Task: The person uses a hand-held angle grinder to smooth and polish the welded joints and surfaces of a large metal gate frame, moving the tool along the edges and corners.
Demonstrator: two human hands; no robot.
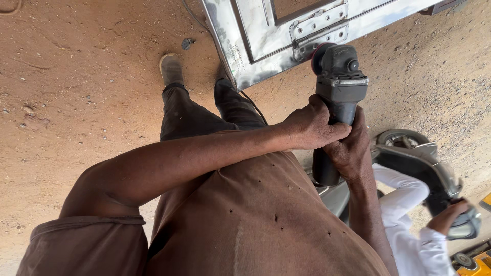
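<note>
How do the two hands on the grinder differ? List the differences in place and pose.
The left hand wraps the angle grinder from the side, high on its body, knuckles up. The right hand sits lower, its grip around the grinder's rear handle. The left arm crosses the chest to reach it; the right arm comes straight up from below. Both are bare and closed on the grinder, whose disc meets the shiny metal frame.

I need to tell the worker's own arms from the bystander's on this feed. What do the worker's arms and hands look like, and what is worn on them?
Both hands, left hand and right hand, are bare: no gloves, rings or watch visible. The forearms are uncovered; a short brown sleeve ends above the left elbow. The white long sleeve belongs to another person.
</note>
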